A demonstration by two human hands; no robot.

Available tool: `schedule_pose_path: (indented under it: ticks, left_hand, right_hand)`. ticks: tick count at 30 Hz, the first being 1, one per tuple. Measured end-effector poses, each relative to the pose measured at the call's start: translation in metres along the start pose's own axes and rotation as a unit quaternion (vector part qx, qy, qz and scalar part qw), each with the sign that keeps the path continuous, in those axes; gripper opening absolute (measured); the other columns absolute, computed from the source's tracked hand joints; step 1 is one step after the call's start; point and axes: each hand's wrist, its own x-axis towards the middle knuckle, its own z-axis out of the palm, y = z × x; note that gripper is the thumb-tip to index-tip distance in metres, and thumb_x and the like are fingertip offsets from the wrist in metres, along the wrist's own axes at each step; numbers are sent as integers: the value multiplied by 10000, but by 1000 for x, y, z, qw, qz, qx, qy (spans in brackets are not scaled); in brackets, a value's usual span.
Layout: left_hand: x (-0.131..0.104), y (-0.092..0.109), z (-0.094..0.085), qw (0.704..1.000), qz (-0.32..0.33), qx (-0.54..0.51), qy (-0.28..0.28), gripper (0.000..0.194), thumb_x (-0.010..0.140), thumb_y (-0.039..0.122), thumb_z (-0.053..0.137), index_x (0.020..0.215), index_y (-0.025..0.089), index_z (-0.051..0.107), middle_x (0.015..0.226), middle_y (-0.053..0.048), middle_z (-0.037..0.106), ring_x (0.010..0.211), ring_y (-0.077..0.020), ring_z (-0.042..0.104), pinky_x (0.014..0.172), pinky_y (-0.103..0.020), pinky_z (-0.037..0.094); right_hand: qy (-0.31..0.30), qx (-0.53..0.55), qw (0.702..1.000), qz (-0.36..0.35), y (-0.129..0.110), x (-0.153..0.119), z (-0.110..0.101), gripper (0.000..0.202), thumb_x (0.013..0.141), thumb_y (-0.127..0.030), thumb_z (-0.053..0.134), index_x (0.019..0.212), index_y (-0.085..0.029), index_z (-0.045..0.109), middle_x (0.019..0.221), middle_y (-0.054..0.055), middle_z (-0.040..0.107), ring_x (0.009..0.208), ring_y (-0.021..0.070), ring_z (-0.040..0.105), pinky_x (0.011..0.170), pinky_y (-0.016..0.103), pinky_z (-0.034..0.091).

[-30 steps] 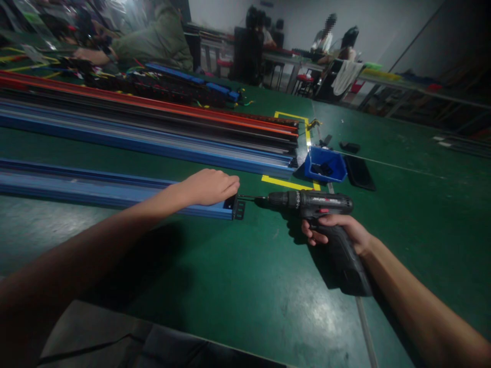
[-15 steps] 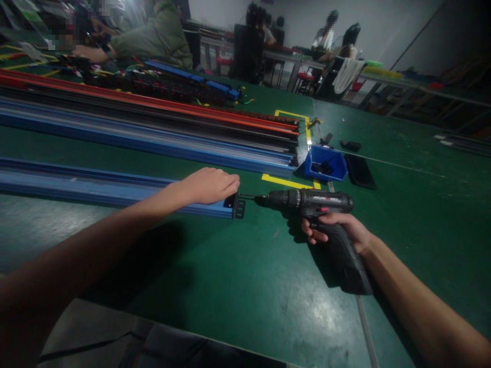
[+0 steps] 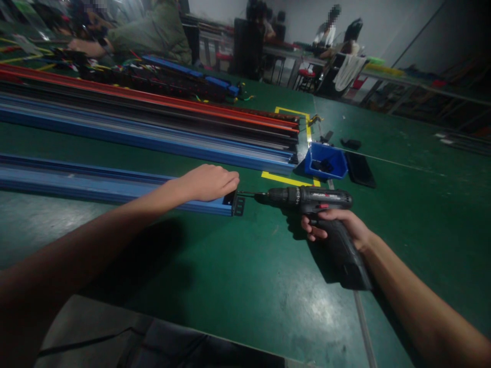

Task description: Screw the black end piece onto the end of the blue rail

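My left hand [image 3: 210,182] is closed over the right end of a long blue metal rail [image 3: 126,185], pressing it on the table. A small black slotted bracket [image 3: 240,206] sits at that end, partly under my fingers. In my right hand [image 3: 355,230] is a black cordless drill [image 3: 322,200], gripped by its handle with fingers around the trigger. Its long thin bit points left and reaches the bracket end near my left fingertips. Whether the tip sits in a screw is too small to tell.
Several long rails, blue, black and orange [image 3: 230,106], lie side by side beyond. A blue bin [image 3: 326,162] with dark parts stands past the drill, next to a flat black object [image 3: 359,169]. Yellow tape [image 3: 287,180] marks the green table. A co-worker's sleeve [image 3: 149,38] shows at far left.
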Motion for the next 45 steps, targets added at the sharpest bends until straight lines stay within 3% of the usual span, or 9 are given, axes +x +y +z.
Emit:
schedule_pose_path:
  ticks: [28, 35, 45]
  left_hand:
    - [0, -1, 0, 1000, 4, -3, -4, 453, 1067, 385, 265, 1123, 196, 673, 964, -115, 786, 823, -269, 738, 725, -352, 498]
    - [1, -1, 0, 1000, 4, 0, -4, 501, 1073, 407, 209, 1110, 199, 663, 934, -117, 773, 816, -299, 737, 662, -363, 465]
    - [0, -1, 0, 999, -9, -31, 0, 494, 1059, 418, 239, 1100, 204, 682, 934, -105, 778, 804, -270, 723, 727, -353, 481]
  right_hand:
    - [16, 22, 1000, 7, 1, 1, -4, 248, 879, -257, 697, 1013, -54, 747, 910, 124, 725, 596, 119, 601, 779, 336, 592]
    - [11, 22, 1000, 2, 0, 2, -1, 240, 862, -247, 710, 1008, -61, 753, 911, 119, 732, 602, 113, 593, 773, 325, 589]
    - [21, 21, 1000, 6, -1, 1, 1, 257, 859, -256, 724, 1016, -57, 764, 904, 120, 743, 598, 115, 604, 762, 321, 600]
